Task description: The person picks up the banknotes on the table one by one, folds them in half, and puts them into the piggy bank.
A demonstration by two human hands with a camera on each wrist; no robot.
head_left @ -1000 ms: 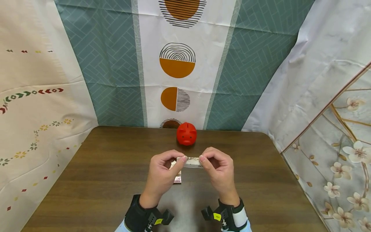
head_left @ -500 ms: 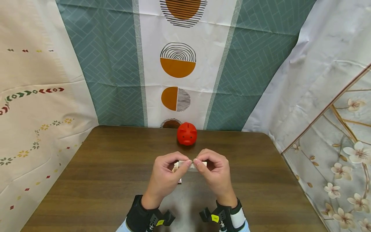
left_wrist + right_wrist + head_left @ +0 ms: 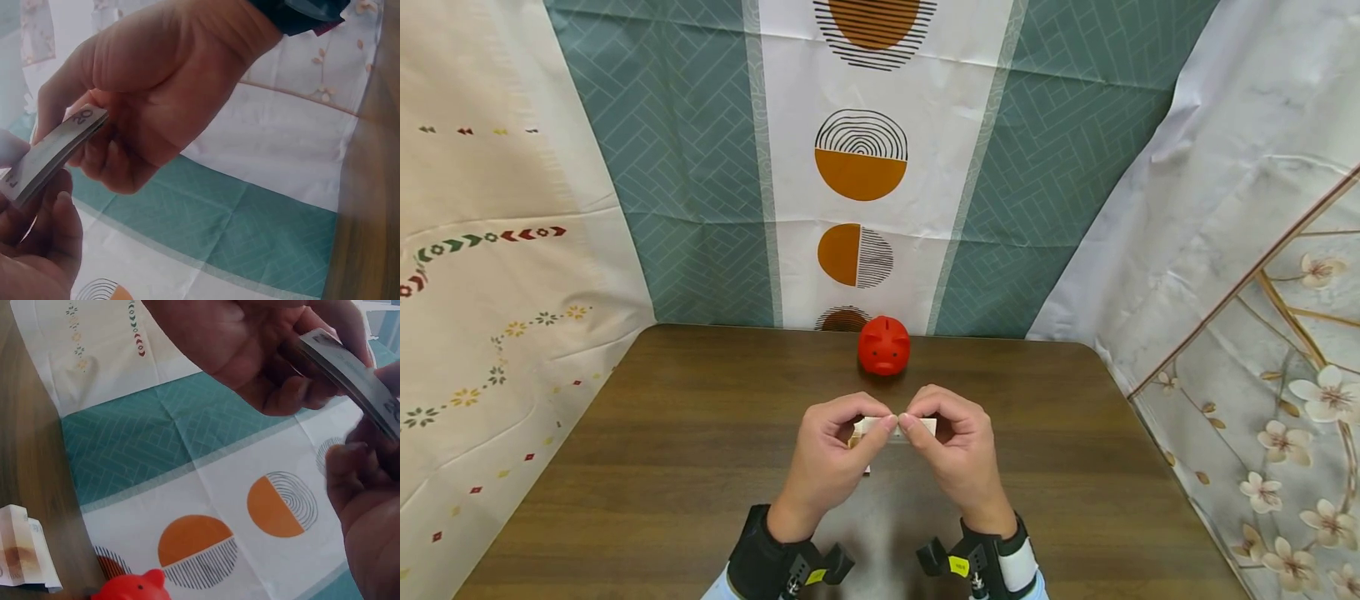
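A banknote folded into a narrow, layered strip (image 3: 57,147), a "20" on its end, is held level between both hands above the table. My left hand (image 3: 829,450) pinches it between thumb and fingertips. My right hand (image 3: 958,450) pinches it from the other side, and in the head view the two thumb tips nearly meet near its middle. Beneath the left hand lies another banknote, mostly hidden in the head view; the right wrist view shows this creased paper (image 3: 28,550) on the tabletop.
A red piggy bank (image 3: 883,347) stands at the table's far edge, beyond the hands, its slot on top. The brown wooden table (image 3: 685,433) is backed by a patterned curtain (image 3: 700,167), with floral cloth (image 3: 1262,417) along the right.
The hands have drawn closer together along the folded strip, from its ends toward its middle, mostly in the first half second. Since then they have hardly moved.
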